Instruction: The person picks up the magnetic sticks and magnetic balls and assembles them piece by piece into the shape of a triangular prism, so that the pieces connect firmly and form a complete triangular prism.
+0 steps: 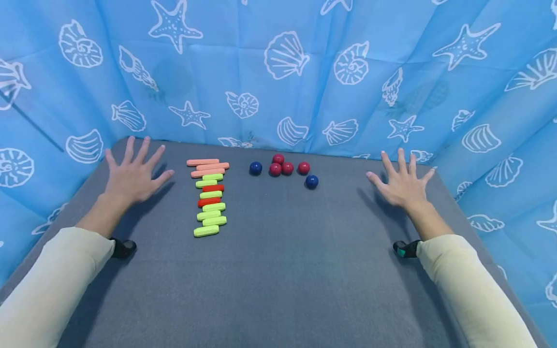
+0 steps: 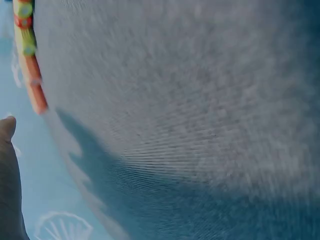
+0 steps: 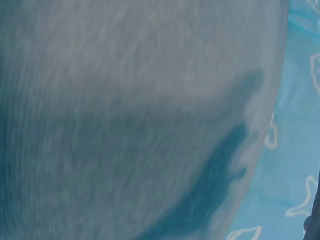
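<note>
both hands hover spread and flat over the grey worktop [image 1: 278,270], holding nothing: the left hand [image 1: 132,176] just beside the far end of a column of short sticks [image 1: 210,198], the right hand [image 1: 402,186] well apart from everything, nearest a blue ball [image 1: 311,181]. the sticks lie crosswise one above the other, salmon ones at the far end, then lime green mixed with two red; in the blurred left wrist view the same sticks [image 2: 29,55] show at the worktop's edge. to their right sits a loose group of balls, three dark red ones [image 1: 281,166] close together, another red [image 1: 303,167] and a second blue ball [image 1: 255,167] at the sides. the sticks look light, stiff and smooth with rounded ends, best pinched across the middle by thumb and forefinger; neighbours touch, so lifting one may nudge the next. the balls look hard and glossy, likely to roll at a touch on the flat cloth, so a grip from above, fingertips round the widest part, seems safest
</note>
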`<action>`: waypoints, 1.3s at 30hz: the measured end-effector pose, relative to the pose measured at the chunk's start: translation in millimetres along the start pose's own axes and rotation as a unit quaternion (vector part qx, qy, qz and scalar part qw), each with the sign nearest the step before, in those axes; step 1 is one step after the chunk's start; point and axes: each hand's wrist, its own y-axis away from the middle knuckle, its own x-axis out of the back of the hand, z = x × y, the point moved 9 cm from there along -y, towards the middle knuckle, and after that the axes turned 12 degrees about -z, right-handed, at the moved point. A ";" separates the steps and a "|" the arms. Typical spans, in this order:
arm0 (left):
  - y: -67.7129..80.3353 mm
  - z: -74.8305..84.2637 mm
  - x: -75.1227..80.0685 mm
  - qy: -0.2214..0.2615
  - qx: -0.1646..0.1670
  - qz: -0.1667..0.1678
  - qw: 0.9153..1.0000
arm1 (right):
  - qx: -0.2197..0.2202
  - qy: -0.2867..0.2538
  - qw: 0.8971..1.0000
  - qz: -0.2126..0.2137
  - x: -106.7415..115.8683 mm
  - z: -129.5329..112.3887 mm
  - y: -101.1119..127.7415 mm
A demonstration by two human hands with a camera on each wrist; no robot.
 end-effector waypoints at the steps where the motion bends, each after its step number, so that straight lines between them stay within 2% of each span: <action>1: 1.8 5.8 2.4 -0.007 -0.011 0.004 1.000 | 0.007 0.001 1.000 -0.002 -0.2 -5.1 -0.3; 6: 10.8 35.9 11.7 -0.024 -0.062 0.019 0.998 | 0.055 0.006 0.998 -0.025 -6.4 -35.9 -1.3; 10: 18.3 62.2 11.8 -0.021 -0.115 0.016 0.993 | 0.107 -0.019 0.993 -0.051 -13.7 -62.7 -0.8; 14: 27.5 84.5 4.2 0.014 -0.170 -0.013 0.985 | 0.147 -0.098 0.981 -0.077 -20.3 -82.8 -0.1; 18: 37.6 98.9 -4.0 0.099 -0.208 -0.051 0.972 | 0.166 -0.191 0.961 -0.107 -28.1 -96.1 -0.8; 22: 45.2 105.4 -7.1 0.174 -0.233 -0.067 0.954 | 0.199 -0.274 0.933 -0.119 -31.3 -107.6 -1.2; 25: 48.5 104.7 -9.0 0.221 -0.249 -0.073 0.940 | 0.223 -0.333 0.907 -0.129 -32.9 -115.1 -1.4; 27: 50.7 103.0 -11.0 0.245 -0.260 -0.080 0.930 | 0.226 -0.359 0.895 -0.135 -35.4 -119.4 -3.0; 30: 52.9 100.2 -16.6 0.273 -0.267 -0.101 0.919 | 0.216 -0.382 0.887 -0.144 -40.9 -125.1 -6.2; 32: 54.4 99.1 -20.4 0.280 -0.272 -0.112 0.914 | 0.212 -0.392 0.883 -0.147 -43.8 -129.1 -7.4; 37: 57.7 98.6 -25.9 0.286 -0.266 -0.123 0.912 | 0.210 -0.414 0.873 -0.147 -46.6 -137.7 -8.8; 39: 59.2 100.0 -26.6 0.286 -0.262 -0.126 0.913 | 0.206 -0.418 0.873 -0.143 -47.2 -139.6 -10.0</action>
